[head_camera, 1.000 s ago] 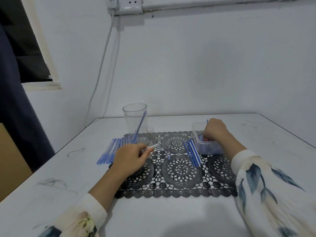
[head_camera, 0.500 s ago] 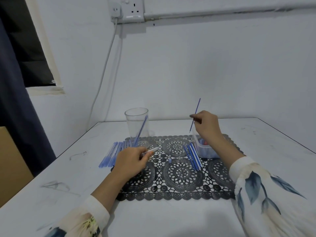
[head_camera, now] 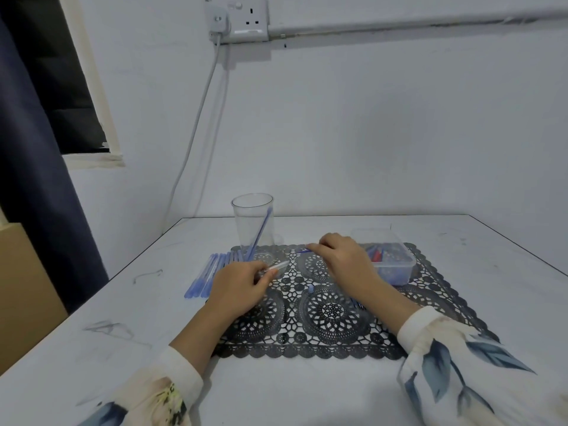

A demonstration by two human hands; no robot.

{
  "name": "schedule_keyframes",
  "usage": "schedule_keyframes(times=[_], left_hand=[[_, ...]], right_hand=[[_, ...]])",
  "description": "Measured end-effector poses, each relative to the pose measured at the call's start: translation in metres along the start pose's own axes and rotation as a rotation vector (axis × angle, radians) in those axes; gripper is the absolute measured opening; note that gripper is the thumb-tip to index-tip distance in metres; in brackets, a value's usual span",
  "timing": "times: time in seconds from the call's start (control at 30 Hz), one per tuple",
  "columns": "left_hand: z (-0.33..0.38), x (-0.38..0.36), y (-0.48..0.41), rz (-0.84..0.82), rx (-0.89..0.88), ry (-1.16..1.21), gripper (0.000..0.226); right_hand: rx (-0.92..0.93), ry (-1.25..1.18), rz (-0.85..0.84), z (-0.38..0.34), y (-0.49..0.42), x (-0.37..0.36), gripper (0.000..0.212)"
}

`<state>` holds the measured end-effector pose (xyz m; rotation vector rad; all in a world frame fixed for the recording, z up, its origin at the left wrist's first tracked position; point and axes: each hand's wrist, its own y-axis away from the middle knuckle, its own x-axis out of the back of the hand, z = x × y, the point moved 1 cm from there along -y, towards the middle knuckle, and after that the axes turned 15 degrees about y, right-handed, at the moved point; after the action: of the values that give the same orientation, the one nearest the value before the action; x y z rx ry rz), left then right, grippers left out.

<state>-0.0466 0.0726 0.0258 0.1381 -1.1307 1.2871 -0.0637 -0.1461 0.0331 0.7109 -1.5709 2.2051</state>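
My left hand (head_camera: pixel 238 285) holds a clear pen barrel (head_camera: pixel 278 267) over the black lace mat (head_camera: pixel 325 315), its open end pointing right. My right hand (head_camera: pixel 341 256) pinches a thin blue refill (head_camera: pixel 302 250) and holds it low, its tip aimed left toward the barrel. A clear cup (head_camera: pixel 253 221) with one blue pen inside stands behind the mat. A row of blue pens (head_camera: pixel 209 273) lies left of the mat. A clear plastic box (head_camera: pixel 388 256) with blue and red pieces sits to the right. A small blue cap (head_camera: pixel 311 289) lies on the mat.
The white table (head_camera: pixel 123 348) meets a white wall at the back. A socket (head_camera: pixel 242 20) with a hanging cable is on the wall. A dark curtain (head_camera: pixel 30 179) and a brown box (head_camera: pixel 21 287) stand at the left, beyond the table edge.
My right hand took a blue refill out of the plastic box, lifted it, then brought it down and left toward the barrel. My left hand stayed in place.
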Motion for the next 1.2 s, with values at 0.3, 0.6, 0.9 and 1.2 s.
schedule_keyframes(times=[0.3,0.6,0.9,1.2], left_hand=[[0.002,0.002,0.000,-0.014,-0.012,0.010,0.030],[0.004,0.004,0.001,-0.023,-0.031,0.039,0.029],[0.006,0.004,0.002,-0.021,-0.043,0.041,0.033],[0.007,0.004,0.003,-0.019,-0.036,0.051,0.031]], right_hand=[[0.043,0.000,0.006,-0.003,0.005,0.003,0.051],[0.031,0.055,0.015,0.000,0.008,-0.006,0.054],[0.081,0.079,0.076,-0.002,0.007,-0.006,0.048],[0.047,0.079,0.078,-0.001,0.007,-0.008,0.046]])
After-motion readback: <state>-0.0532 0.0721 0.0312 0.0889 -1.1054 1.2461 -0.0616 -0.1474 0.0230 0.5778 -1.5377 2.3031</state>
